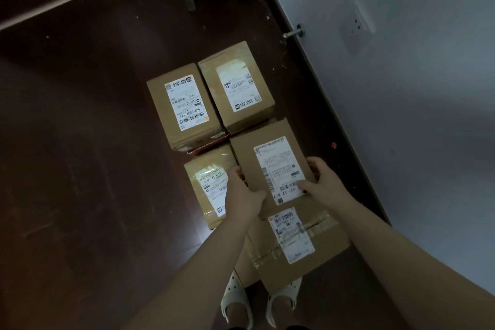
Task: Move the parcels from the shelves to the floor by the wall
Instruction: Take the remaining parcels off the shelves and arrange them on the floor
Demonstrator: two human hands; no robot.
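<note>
**A:** Where was the parcel the person had hold of?

**B:** The held parcel (270, 161) sat between both hands, label up, over the dark floor (80, 142) and near the wall (401, 115).

**A:** And the fingers?

**B:** The left hand (241, 193) clamped its left edge, with the thumb on top and the fingers curled round the side. The right hand (325, 182) gripped the right edge. Its thumb (303, 185) pressed on the label's lower corner, and the other fingers wrapped over the side.

**A:** Was it resting on the floor?

**B:** I could not tell. It lay just in front of the back right parcel (235, 88) and beside the taped parcel (206, 190). Its near end overlapped the near parcel (294, 246), which lay by the person's feet.

**A:** Any others?

**B:** A back left parcel (182, 107) stood close against the back right one.
</note>
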